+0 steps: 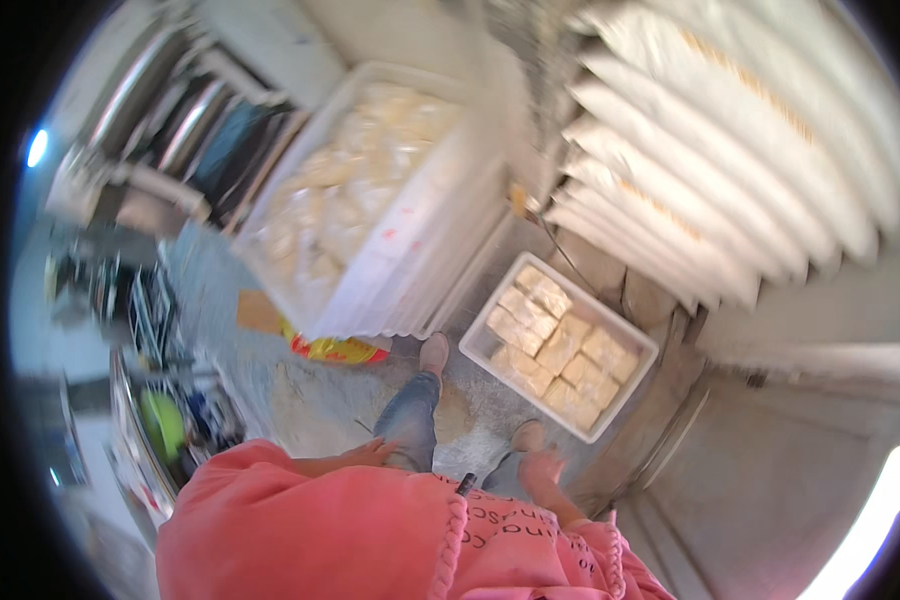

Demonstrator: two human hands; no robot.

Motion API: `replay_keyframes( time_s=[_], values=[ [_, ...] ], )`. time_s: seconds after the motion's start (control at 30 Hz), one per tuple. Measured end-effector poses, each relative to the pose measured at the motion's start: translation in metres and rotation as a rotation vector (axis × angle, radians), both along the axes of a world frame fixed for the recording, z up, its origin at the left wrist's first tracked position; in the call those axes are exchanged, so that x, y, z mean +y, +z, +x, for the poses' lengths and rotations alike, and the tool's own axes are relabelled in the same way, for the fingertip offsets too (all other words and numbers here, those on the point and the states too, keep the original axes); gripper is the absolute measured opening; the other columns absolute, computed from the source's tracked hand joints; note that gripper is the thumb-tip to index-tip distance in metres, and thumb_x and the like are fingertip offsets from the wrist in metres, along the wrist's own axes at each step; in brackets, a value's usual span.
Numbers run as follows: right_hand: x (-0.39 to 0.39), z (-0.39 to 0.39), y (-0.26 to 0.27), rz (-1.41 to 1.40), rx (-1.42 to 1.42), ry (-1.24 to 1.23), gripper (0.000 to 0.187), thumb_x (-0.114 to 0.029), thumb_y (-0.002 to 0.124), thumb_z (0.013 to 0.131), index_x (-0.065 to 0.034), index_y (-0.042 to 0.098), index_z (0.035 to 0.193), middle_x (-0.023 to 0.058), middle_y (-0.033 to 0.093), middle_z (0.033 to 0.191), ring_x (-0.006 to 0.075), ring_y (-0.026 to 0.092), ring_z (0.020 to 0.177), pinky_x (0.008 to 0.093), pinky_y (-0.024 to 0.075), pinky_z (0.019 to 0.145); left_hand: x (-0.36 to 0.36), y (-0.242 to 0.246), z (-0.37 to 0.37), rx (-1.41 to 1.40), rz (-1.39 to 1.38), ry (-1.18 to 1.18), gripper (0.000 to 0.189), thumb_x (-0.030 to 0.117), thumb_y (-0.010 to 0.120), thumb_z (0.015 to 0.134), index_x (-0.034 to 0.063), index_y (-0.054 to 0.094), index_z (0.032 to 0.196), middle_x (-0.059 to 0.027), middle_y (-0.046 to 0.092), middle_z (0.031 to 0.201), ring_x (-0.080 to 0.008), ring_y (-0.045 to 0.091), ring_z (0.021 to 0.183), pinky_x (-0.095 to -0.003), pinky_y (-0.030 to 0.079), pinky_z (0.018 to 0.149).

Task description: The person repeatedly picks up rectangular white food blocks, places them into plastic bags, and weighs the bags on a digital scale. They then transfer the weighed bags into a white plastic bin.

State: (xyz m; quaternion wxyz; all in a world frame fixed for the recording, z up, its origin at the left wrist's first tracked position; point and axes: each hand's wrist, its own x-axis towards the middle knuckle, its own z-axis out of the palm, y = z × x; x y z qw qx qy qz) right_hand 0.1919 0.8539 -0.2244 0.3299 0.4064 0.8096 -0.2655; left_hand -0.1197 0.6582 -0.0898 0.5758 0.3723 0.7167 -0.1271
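Observation:
My left hand [376,453] hangs beside my left thigh, partly hidden by the pink top [330,529], with nothing visible in it. Low in front of my right leg is my right hand [543,471], blurred, its fingers loosely apart and empty. Nearest to it on the floor stands a white plastic crate [477,358]. Inside the crate lie several pale yellow blocks in clear wrap [564,341], packed side by side. Ahead and to the left, a tall stack of white plastic crates [412,247] carries more clear-wrapped pale pieces [345,176] in its top crate.
White sacks [667,165] are piled high at the right. A red and yellow bag [337,350] and a piece of cardboard [259,311] lie by the crate stack. Racks with metal rods [187,124] stand far left, and a green bowl [163,424] sits among clutter nearer me.

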Motion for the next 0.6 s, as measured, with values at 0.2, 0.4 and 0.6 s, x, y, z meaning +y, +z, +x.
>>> replay_keyframes(
  time_s=[0.2,0.4,0.6],
  values=[
    [-0.012,0.022,0.053,-0.193,0.192,0.372,0.029,-0.03,0.049,0.083,-0.0074,0.065,0.09,0.0163,0.064,0.091,0.0315,0.061,0.087,0.0437,0.0465,0.074,-0.189,0.071,0.046,0.104,-0.005,0.711,0.061,0.049,0.052,0.079,0.0093,0.044,0.125,-0.0199,0.047,0.122,-0.0326,0.043,0.116,-0.0394,0.039,0.093],
    [0.003,-0.033,0.098,-0.116,0.137,0.429,0.029,-0.031,0.049,0.083,-0.0074,0.064,0.091,0.0167,0.064,0.089,0.0324,0.061,0.086,0.0438,0.0466,0.073,-0.336,0.06,0.122,0.207,-0.007,1.21,0.057,0.048,0.052,0.079,0.0079,0.048,0.119,-0.0192,0.052,0.114,-0.0314,0.048,0.108,-0.0384,0.041,0.088],
    [-0.09,-0.202,0.125,-0.07,0.202,0.714,0.029,-0.031,0.049,0.083,-0.0074,0.063,0.092,0.0171,0.064,0.088,0.0333,0.061,0.084,0.0439,0.0467,0.073,-0.409,-0.004,0.205,0.071,0.161,1.628,0.052,0.046,0.052,0.079,0.0066,0.052,0.113,-0.0186,0.056,0.106,-0.0302,0.054,0.1,-0.0373,0.043,0.084]
  ],
)
